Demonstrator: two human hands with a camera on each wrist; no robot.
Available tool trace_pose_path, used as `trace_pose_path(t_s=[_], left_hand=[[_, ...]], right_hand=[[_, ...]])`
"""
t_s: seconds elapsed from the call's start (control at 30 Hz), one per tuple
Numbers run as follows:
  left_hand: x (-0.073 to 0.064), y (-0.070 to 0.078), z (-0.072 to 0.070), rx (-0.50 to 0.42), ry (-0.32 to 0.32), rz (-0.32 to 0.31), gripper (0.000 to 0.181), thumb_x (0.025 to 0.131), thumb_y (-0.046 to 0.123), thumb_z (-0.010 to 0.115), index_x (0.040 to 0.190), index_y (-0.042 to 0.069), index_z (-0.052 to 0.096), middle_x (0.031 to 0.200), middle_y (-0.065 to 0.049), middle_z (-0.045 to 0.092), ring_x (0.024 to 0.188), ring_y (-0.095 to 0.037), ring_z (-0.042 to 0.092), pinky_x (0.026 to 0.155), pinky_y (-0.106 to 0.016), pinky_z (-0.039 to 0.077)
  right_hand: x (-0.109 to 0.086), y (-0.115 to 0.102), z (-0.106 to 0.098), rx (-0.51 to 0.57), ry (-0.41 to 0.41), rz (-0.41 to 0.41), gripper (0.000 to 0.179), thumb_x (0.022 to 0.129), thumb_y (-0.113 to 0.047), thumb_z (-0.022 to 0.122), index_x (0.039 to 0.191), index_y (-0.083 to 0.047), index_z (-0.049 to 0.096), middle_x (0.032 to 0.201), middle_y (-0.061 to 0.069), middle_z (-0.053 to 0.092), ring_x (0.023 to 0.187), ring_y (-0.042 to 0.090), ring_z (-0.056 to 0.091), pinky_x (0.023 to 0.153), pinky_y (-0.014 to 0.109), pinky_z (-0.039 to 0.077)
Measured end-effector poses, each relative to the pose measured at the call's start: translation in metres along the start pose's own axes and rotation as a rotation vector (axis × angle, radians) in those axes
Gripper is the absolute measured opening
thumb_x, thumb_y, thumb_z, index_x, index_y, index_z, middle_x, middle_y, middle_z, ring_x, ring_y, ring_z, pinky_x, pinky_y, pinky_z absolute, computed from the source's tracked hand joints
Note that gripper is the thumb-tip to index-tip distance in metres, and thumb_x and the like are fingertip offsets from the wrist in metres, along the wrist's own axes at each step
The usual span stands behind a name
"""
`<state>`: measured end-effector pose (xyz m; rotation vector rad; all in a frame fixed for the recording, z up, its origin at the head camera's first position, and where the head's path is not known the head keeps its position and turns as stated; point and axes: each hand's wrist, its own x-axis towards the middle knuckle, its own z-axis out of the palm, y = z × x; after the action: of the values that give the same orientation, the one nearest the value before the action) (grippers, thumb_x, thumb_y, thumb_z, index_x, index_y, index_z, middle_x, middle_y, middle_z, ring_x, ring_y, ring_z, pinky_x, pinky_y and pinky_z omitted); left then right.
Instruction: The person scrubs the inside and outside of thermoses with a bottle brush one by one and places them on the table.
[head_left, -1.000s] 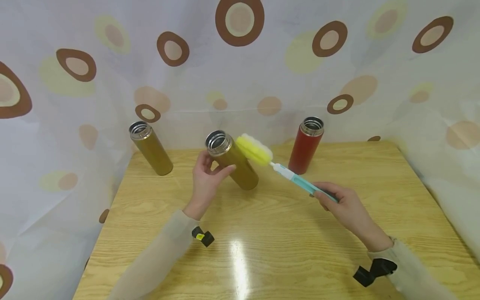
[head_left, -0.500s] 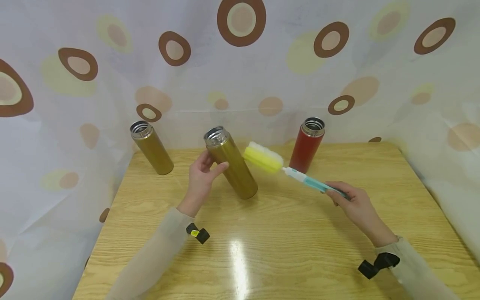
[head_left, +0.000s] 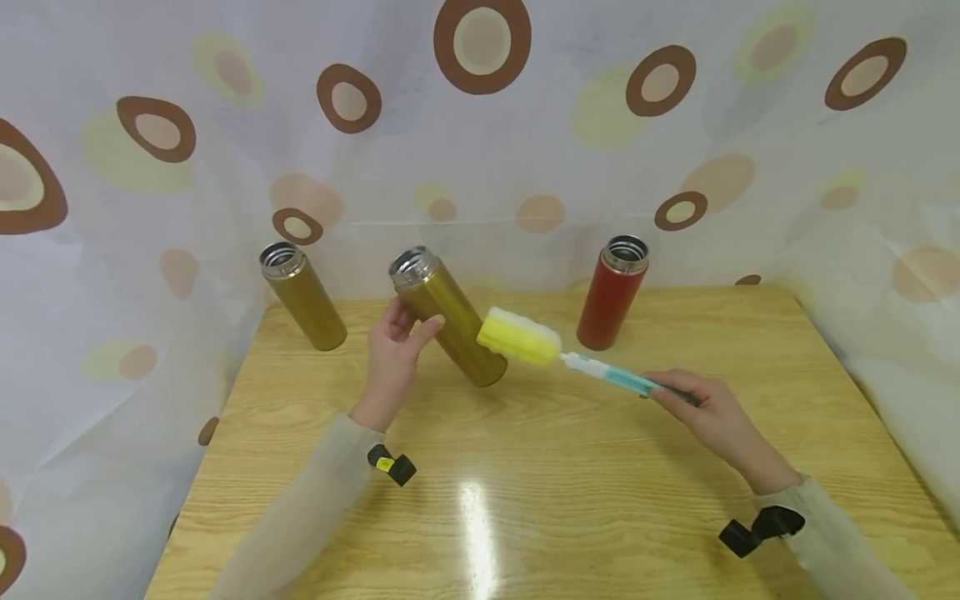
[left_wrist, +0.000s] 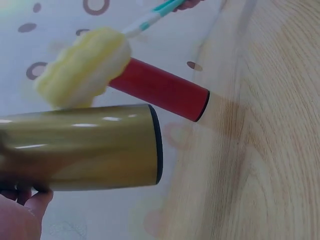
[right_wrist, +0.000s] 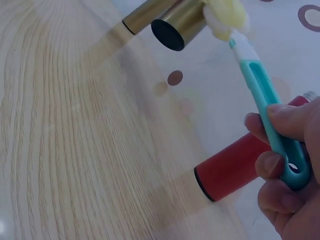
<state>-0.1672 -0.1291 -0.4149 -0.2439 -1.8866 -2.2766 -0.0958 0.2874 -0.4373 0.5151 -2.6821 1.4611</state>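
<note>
Left grip (head_left: pixel 390 358) holds glossy gold bottle (head_left: pixel 454 325); right grip (head_left: pixel 716 414), yellow-headed brush (head_left: pixel 588 366).

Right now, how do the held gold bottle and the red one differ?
Colour: the held gold bottle is metallic gold, the red bottle red.
Support: the held gold bottle is gripped by the left hand, its dark underside showing; the red bottle stands on the table, no hand on it.
Pose: the held gold bottle is tilted, the red bottle upright.
Shared: both are cylindrical, uncapped, with silvery necks.
</note>
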Motion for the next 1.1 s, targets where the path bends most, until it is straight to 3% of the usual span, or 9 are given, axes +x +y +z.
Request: trace_pose_path(t_s=[0.13, 0.27, 0.33, 0.43, 0.57, 0.7, 0.9, 1.03, 1.1], left_hand=[[0.0, -0.001, -0.005, 0.019, 0.012, -0.011, 0.059, 0.093, 0.004, 0.074, 0.148, 0.003, 0.052, 0.144, -0.015, 0.062, 0.137, -0.02, 0.055, 0.117, -0.038, 0.042], [-0.002, -0.003, -0.006, 0.034, -0.009, -0.063, 0.06, 0.093, 0.006, 0.075, 0.148, 0.005, 0.052, 0.145, -0.013, 0.061, 0.138, -0.02, 0.054, 0.119, -0.039, 0.04], [-0.002, -0.003, -0.006, 0.056, -0.029, -0.091, 0.061, 0.092, 0.008, 0.077, 0.148, 0.006, 0.053, 0.146, -0.012, 0.061, 0.139, -0.02, 0.054, 0.119, -0.041, 0.039], [-0.003, -0.002, -0.005, 0.078, -0.062, -0.121, 0.062, 0.092, 0.01, 0.078, 0.148, 0.007, 0.053, 0.147, -0.012, 0.06, 0.14, -0.021, 0.052, 0.12, -0.044, 0.038], [-0.002, 0.0, -0.005, 0.027, -0.086, -0.094, 0.062, 0.093, 0.007, 0.074, 0.15, 0.004, 0.051, 0.147, -0.015, 0.059, 0.139, -0.023, 0.052, 0.118, -0.042, 0.041], [0.0, 0.003, -0.007, -0.012, -0.085, -0.067, 0.06, 0.093, 0.006, 0.072, 0.149, 0.003, 0.051, 0.144, -0.015, 0.06, 0.138, -0.024, 0.053, 0.117, -0.041, 0.042], [0.001, 0.004, -0.008, 0.052, -0.086, -0.098, 0.06, 0.092, 0.008, 0.075, 0.149, 0.006, 0.053, 0.145, -0.013, 0.061, 0.138, -0.025, 0.053, 0.119, -0.048, 0.038], [0.0, 0.002, -0.006, 0.106, -0.144, -0.151, 0.065, 0.091, 0.008, 0.077, 0.151, 0.008, 0.051, 0.148, -0.012, 0.059, 0.14, -0.025, 0.052, 0.12, -0.05, 0.037], [0.0, 0.002, -0.004, 0.089, -0.181, -0.163, 0.066, 0.091, 0.005, 0.076, 0.152, 0.006, 0.05, 0.15, -0.015, 0.057, 0.141, -0.027, 0.051, 0.119, -0.05, 0.037]], right_hand=[[-0.003, 0.005, -0.002, -0.009, -0.019, -0.007, 0.025, 0.103, -0.003, 0.062, 0.125, -0.002, 0.073, 0.11, -0.017, 0.072, 0.092, 0.006, 0.066, 0.076, 0.018, 0.054], [-0.003, 0.002, -0.002, -0.013, 0.011, -0.023, 0.025, 0.103, -0.002, 0.063, 0.125, -0.003, 0.074, 0.105, -0.018, 0.071, 0.082, 0.007, 0.06, 0.067, 0.021, 0.048], [-0.002, -0.002, -0.001, -0.006, 0.025, -0.031, 0.025, 0.103, -0.002, 0.063, 0.125, -0.004, 0.074, 0.103, -0.012, 0.071, 0.078, 0.01, 0.055, 0.063, 0.025, 0.043], [0.001, -0.007, 0.0, 0.009, 0.019, -0.037, 0.026, 0.103, -0.002, 0.063, 0.126, -0.006, 0.074, 0.104, -0.007, 0.072, 0.08, 0.01, 0.055, 0.065, 0.024, 0.044], [0.004, -0.005, 0.0, 0.004, -0.01, -0.049, 0.026, 0.102, -0.002, 0.064, 0.125, -0.006, 0.075, 0.109, -0.011, 0.073, 0.088, 0.007, 0.063, 0.074, 0.019, 0.05], [0.001, 0.003, -0.003, -0.025, -0.04, -0.079, 0.025, 0.099, 0.003, 0.066, 0.121, -0.004, 0.076, 0.11, -0.017, 0.072, 0.089, 0.003, 0.064, 0.072, 0.019, 0.051], [0.001, 0.006, -0.004, -0.028, -0.108, -0.155, 0.028, 0.096, 0.008, 0.067, 0.117, -0.008, 0.078, 0.105, -0.009, 0.073, 0.083, 0.005, 0.06, 0.068, 0.021, 0.05], [0.005, -0.001, -0.001, -0.014, -0.095, -0.204, 0.031, 0.095, 0.01, 0.066, 0.118, -0.007, 0.077, 0.104, -0.007, 0.074, 0.081, 0.007, 0.059, 0.068, 0.021, 0.049], [0.008, -0.004, 0.0, -0.02, -0.067, -0.213, 0.032, 0.095, 0.01, 0.067, 0.118, -0.008, 0.078, 0.105, -0.009, 0.074, 0.081, 0.007, 0.059, 0.067, 0.021, 0.048]])
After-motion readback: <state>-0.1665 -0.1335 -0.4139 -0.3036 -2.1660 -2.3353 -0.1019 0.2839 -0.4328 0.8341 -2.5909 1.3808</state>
